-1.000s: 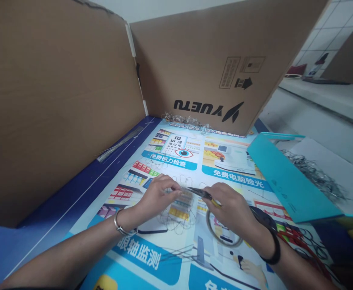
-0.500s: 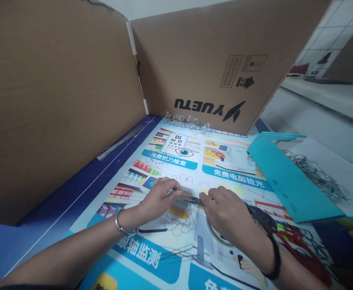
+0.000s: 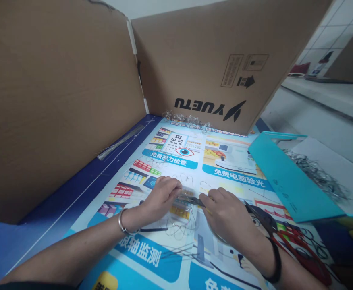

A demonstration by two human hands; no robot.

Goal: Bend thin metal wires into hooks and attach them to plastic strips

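My right hand [image 3: 226, 215] is closed around the handles of pliers [image 3: 196, 200], whose jaws point left toward my other hand. My left hand [image 3: 163, 198] pinches a thin metal wire [image 3: 186, 195] right at the plier jaws. The fingertips hide part of that wire, so its whole shape does not show. Just below the hands, several bent wire pieces [image 3: 179, 228] lie on the printed poster sheet [image 3: 190, 257]. Nearer to me are several straight wires [image 3: 176, 253], lying side by side.
A turquoise box [image 3: 291, 181] at right holds a tangle of wires [image 3: 318, 175]. Cardboard panels [image 3: 200, 60] stand at the back and left. Small clear items [image 3: 188, 120] are heaped along the back panel. A bundle of strips [image 3: 119, 144] lies left; red and black cords [image 3: 309, 249] lie right.
My left hand has turned slightly at the plier jaws, its fingers curling in more. The wire now stands up in a curve there. My right hand keeps nearly the same place.
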